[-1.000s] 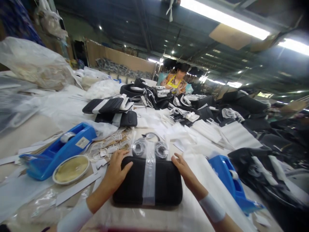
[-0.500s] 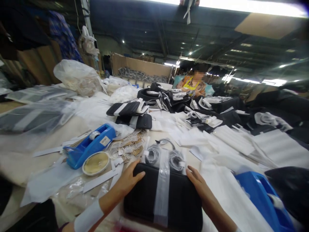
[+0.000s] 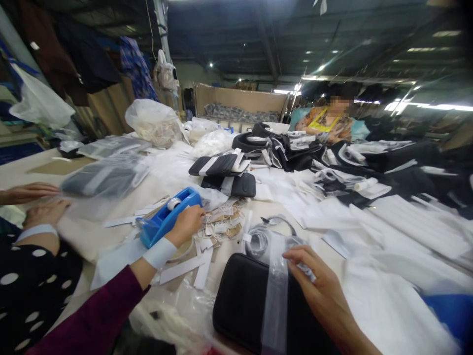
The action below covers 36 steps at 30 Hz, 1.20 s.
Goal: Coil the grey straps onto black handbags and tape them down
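Observation:
A black zip case (image 3: 242,301) lies in front of me, a clear plastic strip (image 3: 275,296) running down its middle. Grey coiled cords (image 3: 258,241) sit at its top edge, one of them partly behind my right hand. My right hand (image 3: 318,278) rests at the case's upper right, fingers bent and apart from the thumb, fingertips at the strip and cords. My left hand (image 3: 188,224) is over the edge of a pile of strung paper tags (image 3: 225,219), beside a blue tape dispenser (image 3: 160,224). Its fingers are curled together; what they hold is hidden.
At the left are a co-worker's hands (image 3: 46,212) by a bagged dark case (image 3: 99,180). Two black cases (image 3: 229,185) are stacked behind the tags. White foam sheets (image 3: 399,231) and black goods (image 3: 295,153) cover the right and back, where another person (image 3: 325,123) sits.
My left hand has left the case's left corner and moved to the tag pile. My right hand has shifted inward over the cords. The view has turned left, bringing the co-worker's hands in.

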Tool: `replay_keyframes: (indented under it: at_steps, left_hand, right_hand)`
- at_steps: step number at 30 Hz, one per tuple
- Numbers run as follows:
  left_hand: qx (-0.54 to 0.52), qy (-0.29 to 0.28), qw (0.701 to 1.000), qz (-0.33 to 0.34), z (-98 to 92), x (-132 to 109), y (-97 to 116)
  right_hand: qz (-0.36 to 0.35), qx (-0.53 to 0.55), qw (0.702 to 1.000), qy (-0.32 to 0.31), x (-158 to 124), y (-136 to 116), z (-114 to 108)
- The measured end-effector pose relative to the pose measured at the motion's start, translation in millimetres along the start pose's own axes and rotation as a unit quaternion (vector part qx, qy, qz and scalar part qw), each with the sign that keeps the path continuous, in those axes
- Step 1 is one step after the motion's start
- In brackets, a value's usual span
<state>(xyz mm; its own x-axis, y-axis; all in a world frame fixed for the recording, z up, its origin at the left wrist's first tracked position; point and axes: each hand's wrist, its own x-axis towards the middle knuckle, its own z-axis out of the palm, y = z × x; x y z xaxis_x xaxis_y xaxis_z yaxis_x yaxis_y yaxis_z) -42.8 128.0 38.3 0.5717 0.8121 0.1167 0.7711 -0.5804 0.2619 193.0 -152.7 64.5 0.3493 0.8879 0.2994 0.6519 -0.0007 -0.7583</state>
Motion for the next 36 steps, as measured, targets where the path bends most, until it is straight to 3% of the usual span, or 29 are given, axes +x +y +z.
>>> replay_keyframes:
  at_steps: [7,10,14,18,22,26,30,33,36]
  left_hand:
    - [0.000,0.000,1.000,-0.026,20.8,10.7,-7.2]
    - [-0.059,0.015,0.998,-0.023,10.6,12.2,-9.7]
    - [-0.186,0.046,0.981,-0.006,-17.4,14.8,-14.4]
    - [-0.346,0.044,0.937,0.021,-39.0,19.4,-16.6]
    - [-0.461,0.053,0.885,0.041,-48.7,23.8,-13.3]
    - [-0.512,0.064,0.855,0.056,-54.2,23.4,-2.8]
    - [-0.526,0.065,0.845,0.075,-55.5,27.3,11.3]
    - [-0.529,0.068,0.841,0.090,-58.0,36.2,20.8]
    - [-0.540,0.077,0.832,0.100,-64.2,49.6,25.5]
  right_hand:
    - [-0.046,-0.005,0.998,-0.053,17.9,-6.7,31.9]
    - [-0.060,0.001,0.996,-0.065,26.2,-11.0,39.9]
    - [-0.060,0.029,0.994,-0.092,45.0,-21.9,53.7]
    - [-0.063,0.072,0.989,-0.110,77.8,-35.3,78.0]
    - [-0.055,0.101,0.986,-0.123,116.5,-42.3,110.7]
    - [-0.029,0.168,0.979,-0.112,149.2,-42.8,141.8]
    - [-0.019,0.214,0.971,-0.104,177.8,-42.6,161.8]
    - [-0.030,0.233,0.963,-0.130,195.2,-44.9,162.9]
    - [-0.020,0.245,0.963,-0.109,206.9,-49.2,153.1]
